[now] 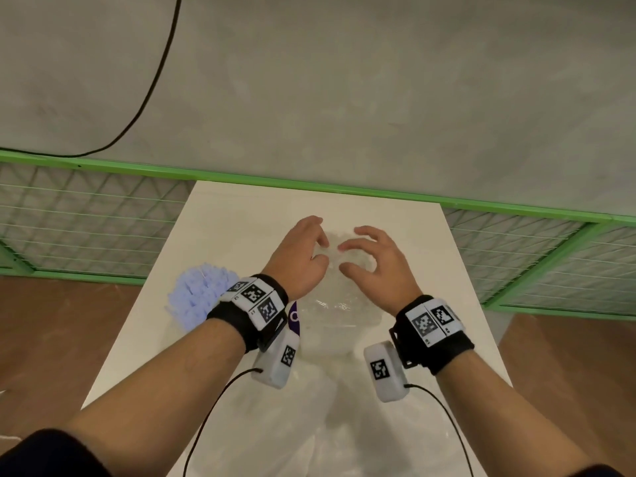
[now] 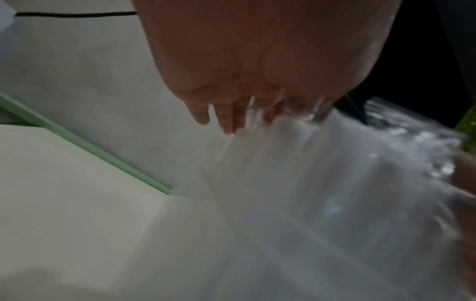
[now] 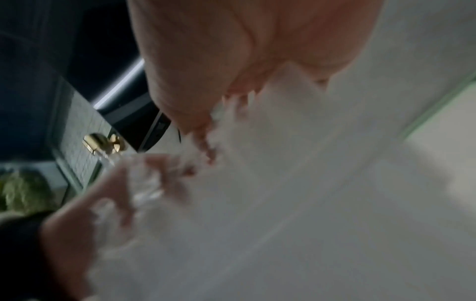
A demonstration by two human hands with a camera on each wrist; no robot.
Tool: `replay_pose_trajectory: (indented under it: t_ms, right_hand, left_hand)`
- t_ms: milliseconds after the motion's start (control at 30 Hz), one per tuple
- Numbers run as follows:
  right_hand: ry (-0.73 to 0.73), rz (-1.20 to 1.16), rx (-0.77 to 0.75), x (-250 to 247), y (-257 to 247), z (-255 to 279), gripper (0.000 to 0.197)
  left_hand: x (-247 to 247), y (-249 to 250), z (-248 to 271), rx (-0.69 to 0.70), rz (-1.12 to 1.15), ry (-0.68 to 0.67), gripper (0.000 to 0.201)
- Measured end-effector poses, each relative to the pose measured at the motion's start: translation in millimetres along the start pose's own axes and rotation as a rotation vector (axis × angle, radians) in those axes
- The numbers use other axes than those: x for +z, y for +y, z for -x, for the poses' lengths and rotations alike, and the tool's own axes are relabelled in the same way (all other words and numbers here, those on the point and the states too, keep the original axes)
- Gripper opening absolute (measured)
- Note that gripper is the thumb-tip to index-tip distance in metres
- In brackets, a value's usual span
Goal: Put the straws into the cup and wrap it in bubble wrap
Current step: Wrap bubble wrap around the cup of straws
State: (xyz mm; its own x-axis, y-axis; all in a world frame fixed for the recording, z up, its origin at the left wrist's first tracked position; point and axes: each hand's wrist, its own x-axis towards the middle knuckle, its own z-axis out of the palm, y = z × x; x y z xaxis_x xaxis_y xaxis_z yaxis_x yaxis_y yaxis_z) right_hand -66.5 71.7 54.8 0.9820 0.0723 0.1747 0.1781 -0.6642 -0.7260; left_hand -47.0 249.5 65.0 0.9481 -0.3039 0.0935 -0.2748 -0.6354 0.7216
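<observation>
A crumpled bundle of clear bubble wrap (image 1: 330, 308) lies in the middle of the white table (image 1: 237, 222). A purple patch with a white mark (image 1: 294, 316) shows at the bundle's left side; the cup and straws themselves are hidden inside. My left hand (image 1: 321, 249) curls over the far top of the bundle, and its fingers (image 2: 229, 122) dig into the wrap (image 2: 322, 183). My right hand (image 1: 344, 258) claws over the same spot from the right, its fingers (image 3: 203, 140) sunk in the wrap (image 3: 283, 163). Both wrist views are blurred.
A pale blue spiky object (image 1: 196, 294) sits at the table's left edge beside my left wrist. More flat plastic sheet (image 1: 309, 425) spreads toward me. A green mesh fence (image 1: 344, 189) runs along the table's far end. A black cable (image 1: 151, 87) crosses the grey floor.
</observation>
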Motion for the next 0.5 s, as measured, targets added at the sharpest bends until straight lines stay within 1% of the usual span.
replay_pose_trajectory:
  t_ms: [33, 67, 133, 167, 233, 300, 333, 367, 433, 467, 500]
  right_hand:
    - [-0.018, 0.026, 0.011, -3, 2, -2, 0.045]
    - [-0.060, 0.072, 0.016, -6, 3, -3, 0.052]
    - [-0.138, 0.160, 0.018, -9, 6, -3, 0.058]
    - [-0.146, 0.168, 0.019, -11, 6, 0, 0.059]
    - [-0.097, 0.126, 0.000, -14, 7, 9, 0.060]
    - [-0.065, 0.099, -0.021, -15, 7, 25, 0.062]
    - [-0.078, 0.108, -0.025, -15, 6, 34, 0.063]
    - [-0.104, 0.134, -0.028, -13, 6, 42, 0.066]
    - [-0.174, 0.226, -0.045, -8, 4, 55, 0.070]
    - [-0.211, 0.274, -0.055, -4, 5, 60, 0.072]
    - [-0.238, 0.309, -0.059, 0, 5, 63, 0.073]
  left_hand:
    - [2, 0, 1, 0.005, -0.046, 0.007, 0.036]
    - [6, -1, 2, 0.014, -0.132, -0.036, 0.044]
    - [14, -3, 4, 0.017, -0.351, -0.189, 0.055]
    - [16, -5, 4, 0.008, -0.435, -0.243, 0.057]
    - [14, -7, -1, -0.025, -0.510, -0.308, 0.059]
    - [10, -7, -6, -0.054, -0.537, -0.353, 0.061]
    - [7, -6, -7, -0.061, -0.523, -0.348, 0.063]
    - [5, -3, -6, -0.056, -0.485, -0.305, 0.064]
    - [3, 6, 3, -0.012, -0.388, -0.123, 0.062]
    - [3, 9, 12, 0.011, -0.362, -0.054, 0.060]
    - [6, 11, 22, 0.024, -0.363, -0.038, 0.058]
